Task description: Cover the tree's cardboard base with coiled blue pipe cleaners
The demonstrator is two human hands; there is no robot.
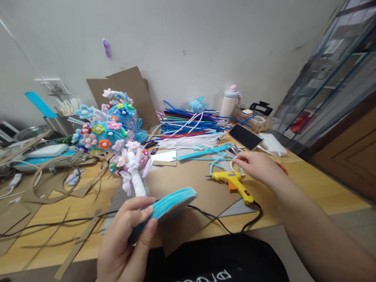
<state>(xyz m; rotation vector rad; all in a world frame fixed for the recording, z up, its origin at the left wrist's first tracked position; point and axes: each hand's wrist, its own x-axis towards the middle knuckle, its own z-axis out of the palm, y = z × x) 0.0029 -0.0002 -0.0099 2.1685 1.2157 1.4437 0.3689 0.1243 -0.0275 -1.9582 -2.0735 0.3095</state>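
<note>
Low in the centre, my left hand (129, 235) grips a cardboard disc edged with blue pipe cleaner (176, 199), thumb underneath and fingers on top. My right hand (248, 162) reaches over the right side of the table, its fingers pinched together beside metal scissor blades (234, 149); what the fingertips hold is hard to make out. Just below and left of that hand lies a yellow glue gun (233, 181) on brown cardboard (188, 182). Light-blue pipe cleaners (202, 152) lie beyond it.
Flower-covered blue craft pieces (108, 133) stand left of centre. Bundled pipe cleaners (188, 125), a bottle (230, 102), a phone (246, 136) and a white power bank (273, 144) sit behind. A black cord (211, 214) crosses the front; cardboard scraps (79, 243) lie left.
</note>
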